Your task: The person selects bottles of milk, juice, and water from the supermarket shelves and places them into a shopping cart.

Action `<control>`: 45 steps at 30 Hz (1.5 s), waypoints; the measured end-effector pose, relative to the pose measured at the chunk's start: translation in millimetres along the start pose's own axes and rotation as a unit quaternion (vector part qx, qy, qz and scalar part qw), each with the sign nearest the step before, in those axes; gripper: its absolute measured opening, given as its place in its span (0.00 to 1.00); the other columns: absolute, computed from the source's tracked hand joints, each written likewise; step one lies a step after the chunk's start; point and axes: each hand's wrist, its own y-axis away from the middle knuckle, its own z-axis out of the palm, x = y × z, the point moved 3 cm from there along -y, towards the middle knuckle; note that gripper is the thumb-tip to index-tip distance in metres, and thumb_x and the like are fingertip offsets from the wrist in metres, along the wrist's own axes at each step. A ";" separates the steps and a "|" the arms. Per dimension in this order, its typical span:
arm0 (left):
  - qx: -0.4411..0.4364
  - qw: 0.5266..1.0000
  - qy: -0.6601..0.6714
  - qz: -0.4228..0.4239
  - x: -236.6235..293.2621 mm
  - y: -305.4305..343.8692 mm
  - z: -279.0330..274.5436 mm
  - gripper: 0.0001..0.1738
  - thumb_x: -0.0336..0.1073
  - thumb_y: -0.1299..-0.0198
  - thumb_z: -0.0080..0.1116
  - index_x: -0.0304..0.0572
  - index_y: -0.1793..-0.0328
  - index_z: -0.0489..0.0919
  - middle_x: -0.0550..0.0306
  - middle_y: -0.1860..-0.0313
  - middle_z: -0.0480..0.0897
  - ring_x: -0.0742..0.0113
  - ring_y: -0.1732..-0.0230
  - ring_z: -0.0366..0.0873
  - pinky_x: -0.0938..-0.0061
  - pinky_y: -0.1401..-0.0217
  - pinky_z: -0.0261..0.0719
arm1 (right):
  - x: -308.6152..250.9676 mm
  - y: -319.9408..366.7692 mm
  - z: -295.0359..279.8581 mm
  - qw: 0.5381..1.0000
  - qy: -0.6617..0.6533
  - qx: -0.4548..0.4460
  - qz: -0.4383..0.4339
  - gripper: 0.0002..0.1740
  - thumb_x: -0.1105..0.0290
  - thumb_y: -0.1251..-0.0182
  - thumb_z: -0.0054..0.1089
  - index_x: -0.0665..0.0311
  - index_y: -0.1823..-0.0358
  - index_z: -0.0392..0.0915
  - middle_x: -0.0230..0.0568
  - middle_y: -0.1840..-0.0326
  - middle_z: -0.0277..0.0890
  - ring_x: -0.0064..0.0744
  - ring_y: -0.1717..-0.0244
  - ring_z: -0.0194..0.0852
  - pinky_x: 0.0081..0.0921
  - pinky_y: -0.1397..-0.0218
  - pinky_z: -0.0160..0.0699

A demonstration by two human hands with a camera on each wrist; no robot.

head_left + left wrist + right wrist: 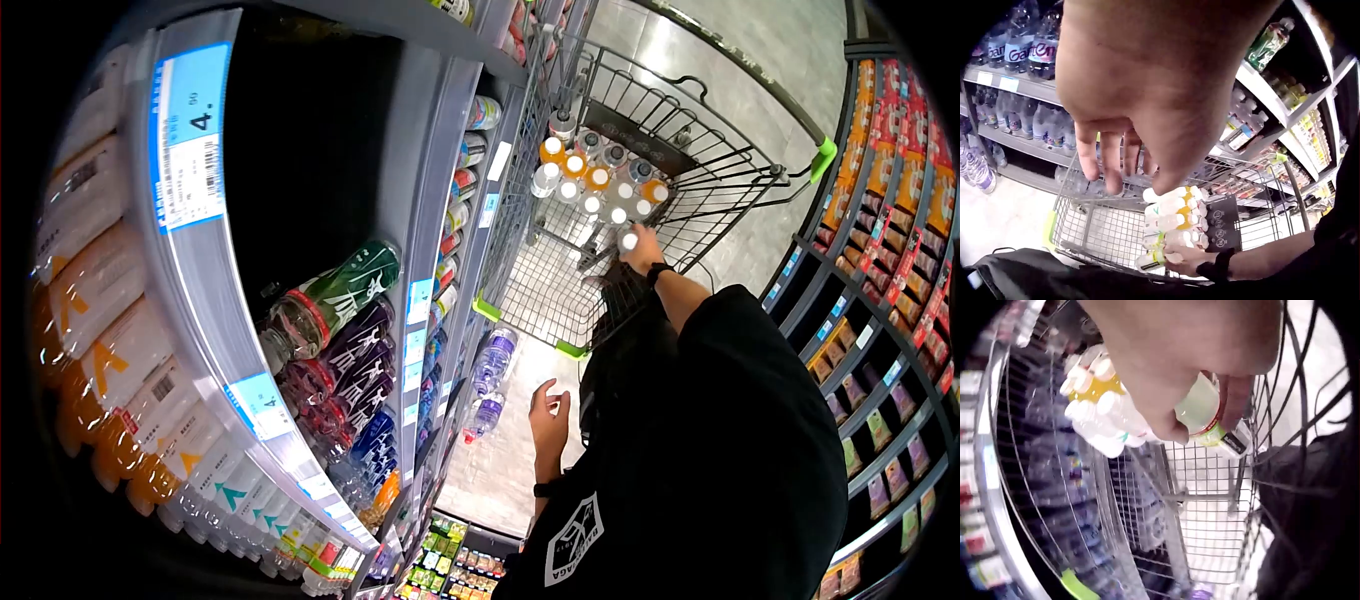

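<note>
My right hand grips a drink bottle inside the shopping cart. The bottle has a white cap, pale contents and a green-and-yellow label low on its body. Its upper part is partly hidden by the fingers in the right wrist view. Beside it, a group of white-capped bottles stands packed at one end of the cart, some orange, some pale. My left hand is held in the air between the shelves and my body, fingers loosely bent, holding nothing. In the left wrist view it overlaps the cart.
Store shelves of bottled drinks run along the left. Large purple-labelled water bottles stand on the floor beside them. A dark panel is fixed at the cart's end near the bottles. Racks of packaged snacks line the right side.
</note>
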 end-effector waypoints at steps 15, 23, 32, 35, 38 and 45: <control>-0.038 0.999 0.035 -0.016 -104.4 27.5 -15.2 0.26 0.38 0.31 0.67 0.38 0.30 0.77 0.50 0.37 0.84 0.60 0.49 0.85 0.68 0.50 0.82 | 78.0 -49.0 71.9 0.841 -0.447 0.254 0.168 0.27 0.73 0.34 0.62 0.77 0.35 0.70 0.44 0.61 0.80 0.31 0.68 0.80 0.28 0.67 0.78; -0.013 0.982 -0.059 0.180 -163.1 42.4 -75.2 0.26 0.40 0.33 0.67 0.40 0.32 0.78 0.47 0.38 0.84 0.56 0.49 0.86 0.63 0.46 0.82 | -3.6 86.7 48.1 0.811 -0.582 0.054 -0.029 0.15 0.65 0.21 0.57 0.66 0.40 0.76 0.31 0.63 0.76 0.23 0.68 0.77 0.25 0.66 0.81; 0.099 0.926 -0.018 0.365 -218.7 93.0 -198.0 0.19 0.38 0.32 0.63 0.45 0.36 0.80 0.47 0.36 0.81 0.51 0.43 0.84 0.61 0.42 0.83 | -38.2 256.8 133.8 0.902 -0.406 -0.058 -0.130 0.12 0.74 0.31 0.53 0.66 0.49 0.78 0.39 0.66 0.81 0.28 0.79 0.76 0.24 0.81 0.69; 0.305 0.837 -0.026 0.454 -194.2 142.8 -275.2 0.16 0.35 0.33 0.65 0.43 0.40 0.82 0.45 0.34 0.81 0.46 0.34 0.80 0.58 0.32 0.79 | -102.0 311.3 138.9 0.931 -0.284 -0.103 -0.206 0.18 0.74 0.33 0.59 0.70 0.43 0.78 0.41 0.62 0.84 0.26 0.74 0.80 0.26 0.76 0.76; 0.476 0.747 0.000 0.465 -171.2 203.4 -353.3 0.16 0.32 0.35 0.66 0.40 0.42 0.82 0.43 0.35 0.80 0.44 0.32 0.79 0.57 0.29 0.77 | -174.4 321.4 143.9 0.890 -0.214 -0.127 -0.383 0.19 0.72 0.31 0.64 0.73 0.42 0.78 0.40 0.55 0.85 0.24 0.64 0.82 0.25 0.64 0.81; 0.603 0.642 0.109 0.461 -151.3 287.3 -476.6 0.30 0.31 0.39 0.69 0.40 0.29 0.74 0.45 0.24 0.69 0.64 0.59 0.81 0.70 0.56 0.83 | -412.9 600.4 107.8 0.710 -0.207 -0.187 -0.647 0.22 0.71 0.29 0.69 0.69 0.37 0.77 0.39 0.48 0.84 0.25 0.48 0.82 0.26 0.43 0.82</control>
